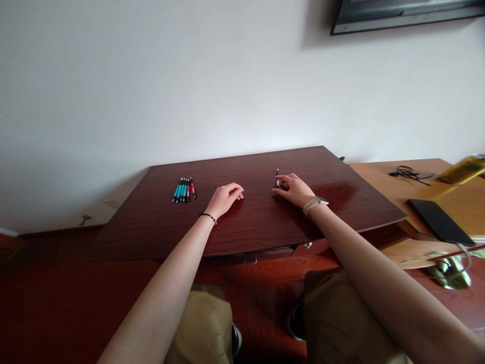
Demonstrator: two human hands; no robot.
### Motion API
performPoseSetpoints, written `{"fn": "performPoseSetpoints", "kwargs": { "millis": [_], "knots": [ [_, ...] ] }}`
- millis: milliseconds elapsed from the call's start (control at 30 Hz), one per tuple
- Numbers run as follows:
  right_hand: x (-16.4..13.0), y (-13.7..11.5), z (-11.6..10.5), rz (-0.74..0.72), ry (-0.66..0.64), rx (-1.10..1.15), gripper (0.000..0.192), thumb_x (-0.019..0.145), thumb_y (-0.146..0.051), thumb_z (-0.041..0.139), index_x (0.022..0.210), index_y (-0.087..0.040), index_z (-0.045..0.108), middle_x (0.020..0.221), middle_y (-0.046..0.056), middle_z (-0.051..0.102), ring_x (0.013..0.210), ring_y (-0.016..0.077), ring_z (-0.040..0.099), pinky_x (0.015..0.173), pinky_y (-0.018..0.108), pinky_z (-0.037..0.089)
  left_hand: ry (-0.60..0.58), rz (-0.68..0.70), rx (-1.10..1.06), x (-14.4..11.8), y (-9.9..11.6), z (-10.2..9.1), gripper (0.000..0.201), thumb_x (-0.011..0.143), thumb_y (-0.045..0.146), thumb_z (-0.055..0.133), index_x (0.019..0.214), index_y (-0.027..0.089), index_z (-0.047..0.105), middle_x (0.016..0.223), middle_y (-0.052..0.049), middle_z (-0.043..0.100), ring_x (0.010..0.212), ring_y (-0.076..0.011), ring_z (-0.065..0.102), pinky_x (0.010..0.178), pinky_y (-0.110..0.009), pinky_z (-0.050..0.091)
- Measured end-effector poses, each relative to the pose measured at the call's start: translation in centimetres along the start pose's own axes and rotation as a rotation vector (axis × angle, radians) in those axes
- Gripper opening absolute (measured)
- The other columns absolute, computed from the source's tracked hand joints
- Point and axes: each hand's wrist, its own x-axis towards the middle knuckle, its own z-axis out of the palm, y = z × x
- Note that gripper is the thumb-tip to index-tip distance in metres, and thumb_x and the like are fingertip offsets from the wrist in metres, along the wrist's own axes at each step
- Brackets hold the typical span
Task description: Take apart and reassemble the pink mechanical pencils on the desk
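A dark red-brown wooden table (242, 222) stands against a white wall. My right hand (292, 189) rests on its top, fingers closed around a pen with a red band (277, 178) that points upward. My left hand (226, 197) lies on the table a short way left of it, fingers loosely curled and holding nothing. A row of several pens (184, 190), teal and red, lies side by side further left, apart from both hands. A black band is on my left wrist and a watch on my right.
A lighter wooden desk (382, 177) adjoins on the right, carrying a black tablet (439, 221), a tangle of black cable (407, 173) and a yellow object (464, 169). A dark frame (401, 15) hangs on the wall. My knees are under the table's front edge.
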Motion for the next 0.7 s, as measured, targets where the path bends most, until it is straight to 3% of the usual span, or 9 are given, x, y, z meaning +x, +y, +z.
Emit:
{"fn": "performPoseSetpoints", "kwargs": {
  "millis": [233,500,700],
  "knots": [
    [0.5,0.2,0.8,-0.013,-0.026,-0.039,0.035,0.095,-0.045,0.074,0.125,-0.029,0.081,0.116,0.01,0.066,0.107,0.0283,0.066,0.108,0.043,0.053,0.005,-0.004,-0.008,0.0,0.0,0.0,0.027,0.101,0.043,0.059,0.1,0.023,0.077,0.091,-0.004,0.082,0.082,-0.0203,0.076,0.083,-0.032,0.057],
    [0.1,1.5,-0.2,0.026,0.008,-0.051,0.03,0.092,-0.041,0.077,0.116,-0.025,0.083,0.109,0.009,0.068,0.096,0.0256,0.066,0.1,0.041,0.053,-0.006,0.005,0.015,0.0,0.0,0.0,0.026,0.102,0.04,0.057,0.102,0.023,0.076,0.092,-0.003,0.082,0.083,-0.0189,0.076,0.084,-0.031,0.057],
    [-0.4,1.1,-1.0,0.088,0.028,-0.089,0.03,0.094,-0.037,0.071,0.12,-0.023,0.08,0.104,0.009,0.069,0.087,0.023,0.066,0.088,0.036,0.053,-0.01,-0.001,0.036,-0.1,0.4,-0.1,0.025,0.103,0.038,0.056,0.101,0.022,0.076,0.091,-0.003,0.082,0.084,-0.0184,0.076,0.085,-0.031,0.056]
  ]
}}
